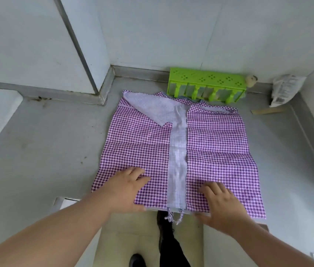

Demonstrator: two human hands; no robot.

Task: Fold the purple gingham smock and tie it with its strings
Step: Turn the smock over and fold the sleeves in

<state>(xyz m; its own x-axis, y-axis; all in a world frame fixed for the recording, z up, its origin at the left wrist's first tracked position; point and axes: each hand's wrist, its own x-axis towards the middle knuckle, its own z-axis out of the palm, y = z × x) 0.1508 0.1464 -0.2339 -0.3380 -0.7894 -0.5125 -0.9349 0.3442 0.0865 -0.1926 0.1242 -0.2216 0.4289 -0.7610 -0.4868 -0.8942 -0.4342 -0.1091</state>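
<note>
The purple gingham smock (142, 143) is lying spread flat on the grey table (46, 147), its two side panels folded in toward the middle so that a pale strip of the reverse side is showing between them. At the far end, a flap near the neckline is turned back, exposing more of the pale lining. The near hem is sitting right at the table's front edge, probably so the person can reach it without leaning.

Both hands are working at that near edge. The left hand (127, 187) is resting on the left panel, fingers fairly straight on the cloth while the thumb seems to be tucking under the hem. The right hand (221, 203) is mirroring it on the right panel, fingers slightly bent and pressing down. Neither is plainly gripping; whether the thumbs are pinching the hem cannot be told.

The strings (173, 216) are dangling off the table edge between the hands, untied, so the tying is not yet begun. The hands' placement suggests a lengthwise fold away from the body is coming.

A green plastic rack (206, 83) is standing against the wall beyond the smock, well clear.
</note>
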